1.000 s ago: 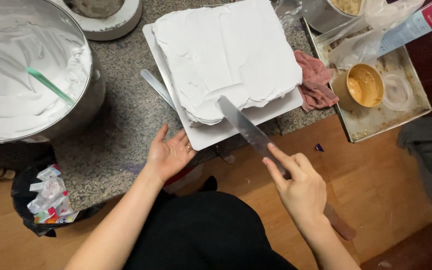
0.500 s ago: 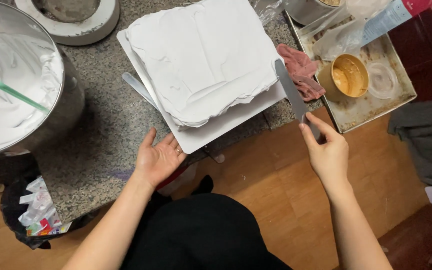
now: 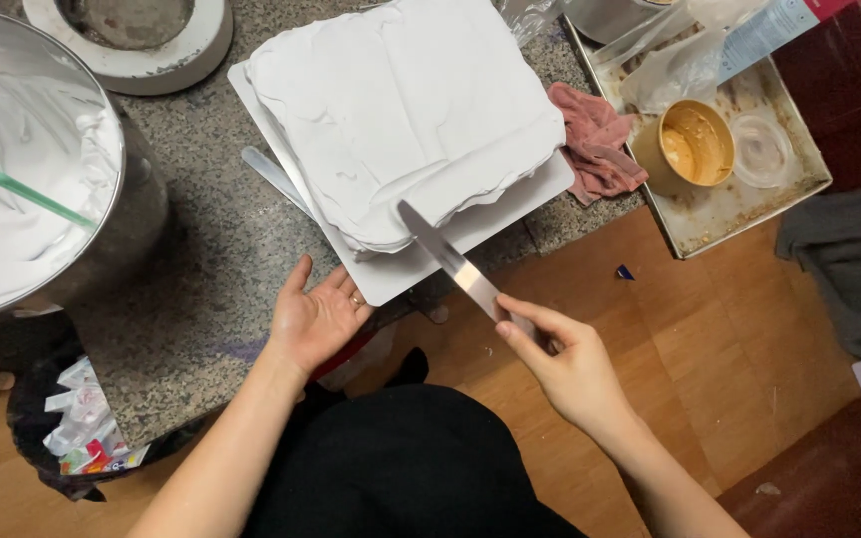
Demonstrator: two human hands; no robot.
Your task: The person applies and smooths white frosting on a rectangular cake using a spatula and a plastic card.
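right hand (image 3: 570, 374) fingers pinch the long knife (image 3: 447, 259); its tip slants up-left onto the cake (image 3: 401, 110). left hand (image 3: 316, 319) lies open, nearer.

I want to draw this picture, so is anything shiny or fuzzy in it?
Head view: the metal spatula blade in the right hand catches a bright glare; the white cake is nearly washed out, with only faint ridges showing; the left hand looks sharp; the bottom-right corner is dark.
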